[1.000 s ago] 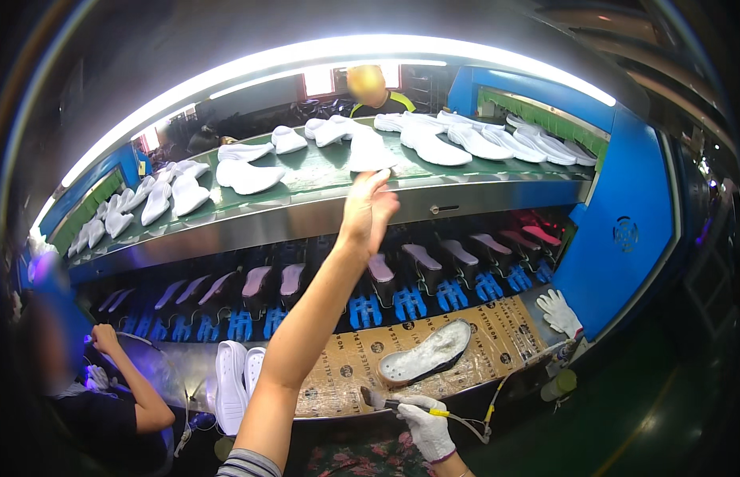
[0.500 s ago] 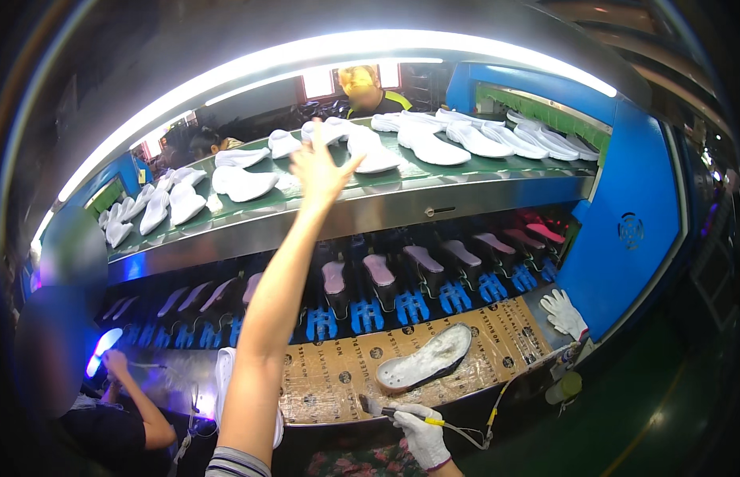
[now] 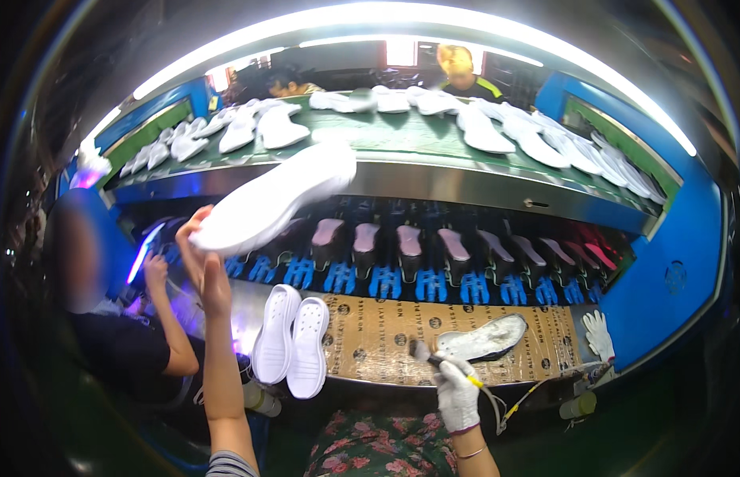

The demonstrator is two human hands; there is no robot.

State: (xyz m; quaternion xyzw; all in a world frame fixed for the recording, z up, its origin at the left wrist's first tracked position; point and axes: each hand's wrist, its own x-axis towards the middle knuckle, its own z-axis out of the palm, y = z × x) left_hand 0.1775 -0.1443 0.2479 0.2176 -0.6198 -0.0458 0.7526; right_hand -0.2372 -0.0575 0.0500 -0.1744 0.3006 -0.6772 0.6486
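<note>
My bare left hand (image 3: 214, 278) is raised, its fingers and thumb closed on one end of a white shoe sole (image 3: 276, 195). That sole hangs tilted in front of the conveyor, its far end blurred. In a white knit glove, my right hand (image 3: 457, 401) grips a brush (image 3: 424, 352) with dark bristles and a tube trailing from its handle. Just beyond the brush, a shoe-shaped piece with a smeared whitish top (image 3: 485, 338) lies on the cardboard (image 3: 374, 338). To its left, two white soles (image 3: 275, 338) rest side by side at the bench edge.
Many white soles (image 3: 485, 131) sit on the green conveyor belt (image 3: 370, 139). Below it runs a row of pinkish shoe forms (image 3: 409, 238) over blue clamps (image 3: 386, 282). A spare glove (image 3: 598, 335) lies at right. A co-worker's arm (image 3: 167, 318) is close on the left.
My left hand was reaching open over the belt; it has drawn back left and now holds a white sole. The right hand, still with the brush, appears raised slightly. The view has shifted.
</note>
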